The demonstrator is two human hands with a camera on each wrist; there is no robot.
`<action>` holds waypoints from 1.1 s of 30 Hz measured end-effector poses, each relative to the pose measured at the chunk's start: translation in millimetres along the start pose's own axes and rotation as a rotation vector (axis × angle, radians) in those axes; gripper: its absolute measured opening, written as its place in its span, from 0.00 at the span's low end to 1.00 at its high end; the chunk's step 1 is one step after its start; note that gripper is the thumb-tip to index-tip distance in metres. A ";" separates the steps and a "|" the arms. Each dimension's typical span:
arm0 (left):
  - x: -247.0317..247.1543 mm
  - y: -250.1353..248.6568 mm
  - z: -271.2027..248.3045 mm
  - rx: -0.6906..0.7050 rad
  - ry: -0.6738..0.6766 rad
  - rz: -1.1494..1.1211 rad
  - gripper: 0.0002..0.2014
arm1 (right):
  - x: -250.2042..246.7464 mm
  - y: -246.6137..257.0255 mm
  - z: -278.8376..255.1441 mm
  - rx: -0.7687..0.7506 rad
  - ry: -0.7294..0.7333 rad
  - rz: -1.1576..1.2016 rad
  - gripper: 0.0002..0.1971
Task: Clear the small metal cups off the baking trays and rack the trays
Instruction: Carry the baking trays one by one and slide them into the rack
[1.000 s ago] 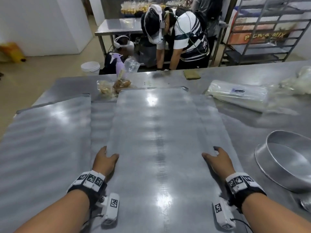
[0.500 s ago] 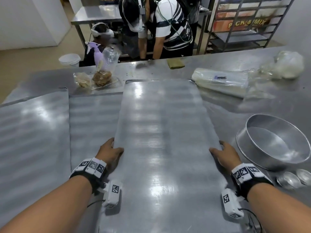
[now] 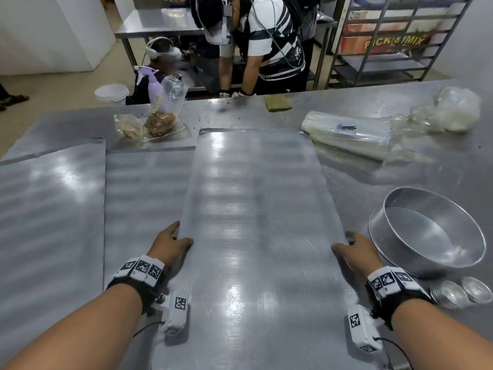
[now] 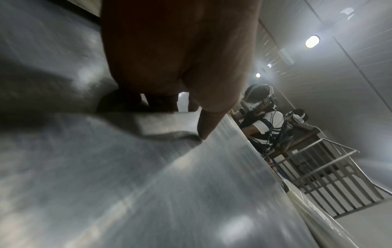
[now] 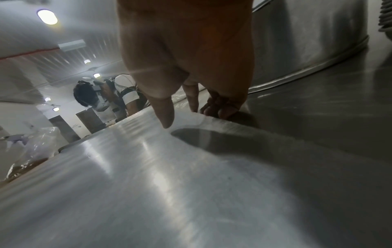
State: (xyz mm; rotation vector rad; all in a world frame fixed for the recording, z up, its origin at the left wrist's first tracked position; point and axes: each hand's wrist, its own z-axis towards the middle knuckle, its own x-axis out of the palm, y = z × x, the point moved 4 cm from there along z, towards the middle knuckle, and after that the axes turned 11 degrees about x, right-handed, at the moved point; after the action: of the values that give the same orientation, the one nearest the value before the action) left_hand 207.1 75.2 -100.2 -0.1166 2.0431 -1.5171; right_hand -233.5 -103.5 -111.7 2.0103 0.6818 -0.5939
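Two hands are gripping a flat, shiny metal tray by its long edges: left hand and right hand, thumbs on top, fingers curling under. Little round metal cups are sitting right, beside a round pan.

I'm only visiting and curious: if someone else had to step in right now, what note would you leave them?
Left hand grips the left edge of the bare baking tray; right hand grips its right edge, thumbs on top.
No cups on this tray; small metal cups stand on the table beside the round pan.
Two more trays lie to the left, also bare.
Left to do: carry each tray to the rack.
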 end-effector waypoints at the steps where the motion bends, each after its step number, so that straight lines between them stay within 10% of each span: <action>1: 2.0 -1.8 -2.7 0.005 -0.017 -0.021 0.24 | 0.1 -0.1 0.9 -0.003 0.008 0.009 0.27; 27: -40.7 46.3 -143.1 -0.006 -0.079 0.185 0.17 | -1.1 -67.6 -93.2 -0.155 -0.015 -0.324 0.07; 33: -29.7 38.1 -180.5 0.034 -0.040 0.178 0.19 | -11.2 -95.1 -112.7 -0.143 0.023 -0.407 0.17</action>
State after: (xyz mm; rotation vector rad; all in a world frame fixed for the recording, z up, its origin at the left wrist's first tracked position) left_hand 151.7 253.4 -90.0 0.0463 1.9403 -1.4268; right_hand -289.2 33.4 -108.1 1.7572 1.1293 -0.7358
